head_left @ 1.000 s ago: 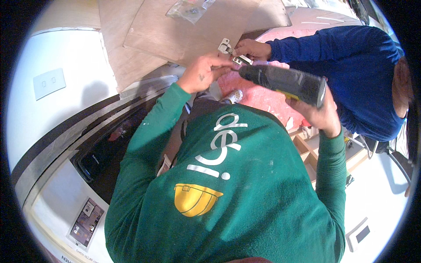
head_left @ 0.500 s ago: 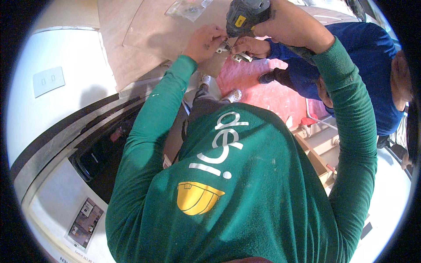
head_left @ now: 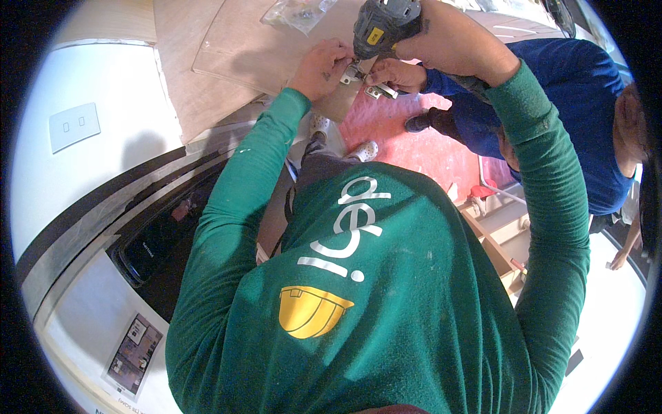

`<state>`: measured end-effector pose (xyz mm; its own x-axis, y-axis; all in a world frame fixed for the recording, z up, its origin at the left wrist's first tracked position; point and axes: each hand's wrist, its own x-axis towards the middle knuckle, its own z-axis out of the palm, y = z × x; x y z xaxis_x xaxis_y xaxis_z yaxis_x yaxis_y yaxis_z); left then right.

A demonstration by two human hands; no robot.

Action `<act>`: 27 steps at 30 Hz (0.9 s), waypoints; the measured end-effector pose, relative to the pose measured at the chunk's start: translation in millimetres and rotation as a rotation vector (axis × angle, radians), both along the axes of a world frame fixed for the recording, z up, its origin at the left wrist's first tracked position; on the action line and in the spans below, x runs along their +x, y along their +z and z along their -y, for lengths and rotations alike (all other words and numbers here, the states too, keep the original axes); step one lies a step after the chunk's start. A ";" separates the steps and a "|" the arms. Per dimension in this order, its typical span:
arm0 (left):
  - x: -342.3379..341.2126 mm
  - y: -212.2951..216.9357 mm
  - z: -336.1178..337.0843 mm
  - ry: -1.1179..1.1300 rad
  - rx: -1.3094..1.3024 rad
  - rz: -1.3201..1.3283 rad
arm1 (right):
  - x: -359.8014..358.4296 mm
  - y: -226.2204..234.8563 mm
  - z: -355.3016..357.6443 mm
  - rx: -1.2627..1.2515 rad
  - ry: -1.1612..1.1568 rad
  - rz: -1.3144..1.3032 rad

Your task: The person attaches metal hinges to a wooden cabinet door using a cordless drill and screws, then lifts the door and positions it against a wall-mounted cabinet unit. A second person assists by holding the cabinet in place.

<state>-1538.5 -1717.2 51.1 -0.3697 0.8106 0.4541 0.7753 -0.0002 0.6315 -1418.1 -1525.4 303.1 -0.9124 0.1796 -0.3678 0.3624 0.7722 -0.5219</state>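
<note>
The right hand (head_left: pixel 452 41) is clenched around the grip of a grey cordless drill (head_left: pixel 383 24), held upright with its nose pointing down onto a metal hinge (head_left: pixel 353 72) at the near edge of a wooden panel (head_left: pixel 269 48), far from the body. The left hand (head_left: pixel 321 67) presses fingertips on the hinge just left of the drill, pinning it. A co-worker's hand (head_left: pixel 396 74) steadies a second bracket (head_left: pixel 380 91) immediately right.

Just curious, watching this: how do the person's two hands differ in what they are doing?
The right hand is wrapped around a grey drill, held upright; the left hand lies flatter, fingers pressing a metal hinge against the wood panel. The right arm comes in raised and bent, the left stretched. Both wear green sleeves and meet at the hinge.
</note>
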 end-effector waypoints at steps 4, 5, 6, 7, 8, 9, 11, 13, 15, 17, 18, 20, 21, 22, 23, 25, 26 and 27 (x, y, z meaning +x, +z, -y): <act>-2.5 -1.4 -1.9 -0.007 -0.069 0.010 | -1.4 6.9 2.8 0.030 -0.023 0.086; -2.5 -2.2 -1.7 -0.001 -0.095 0.017 | -1.5 6.9 3.5 0.020 -0.029 0.086; -2.5 -3.7 -1.7 0.001 -0.120 0.023 | -0.9 7.2 4.2 0.011 -0.039 0.085; -2.7 -5.1 -1.9 -0.004 -0.092 0.028 | -0.5 7.1 4.7 0.002 -0.048 0.085; -3.0 -6.5 -2.3 -0.010 -0.063 0.032 | -0.1 2.7 3.0 0.014 -0.034 0.056; -2.6 -4.1 -3.0 -0.016 -0.037 0.038 | 0.0 -5.3 -0.5 0.025 -0.021 0.027; -2.6 1.1 -3.8 -0.020 -0.067 0.041 | 1.2 -6.5 -3.3 0.010 -0.007 -0.001; -2.0 1.8 -2.0 -0.009 -0.068 0.037 | 1.1 5.6 0.2 -0.041 0.002 0.002; -1.2 2.2 -2.0 0.002 -0.039 0.023 | -1.1 4.4 2.0 -0.009 -0.019 0.020; -0.9 3.6 -2.2 -0.002 -0.065 0.023 | -2.0 -0.8 0.1 0.022 -0.025 0.023; -0.9 4.8 -2.3 -0.004 -0.078 0.023 | -2.1 -7.0 -2.4 0.035 -0.020 0.017; -1.3 7.1 -3.6 -0.014 -0.081 0.023 | -1.6 -5.9 -2.3 0.032 -0.026 0.027; -1.1 7.2 -3.2 -0.015 -0.084 0.024 | -1.6 1.3 1.1 0.013 -0.034 0.044; -0.7 7.3 -2.6 -0.010 -0.077 0.024 | -1.8 5.0 2.9 -0.006 -0.043 0.060; -0.2 7.4 -2.0 -0.006 -0.071 0.023 | -1.6 0.0 1.0 -0.011 -0.034 0.034; -0.2 8.5 -2.4 -0.010 -0.082 0.032 | -0.6 -10.8 -2.5 -0.020 -0.018 -0.021; -0.6 9.1 -3.1 -0.017 -0.101 0.042 | 0.2 -8.5 -2.8 0.002 -0.016 0.016; -1.1 8.1 -3.0 -0.022 -0.121 0.053 | -0.3 -1.2 0.3 0.023 -0.011 0.053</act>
<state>-1539.6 -1714.2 59.2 -0.3719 0.8666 0.3327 0.7416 0.0618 0.6680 -1418.4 -1525.7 301.8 -0.8898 0.1984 -0.4108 0.3973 0.7796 -0.4841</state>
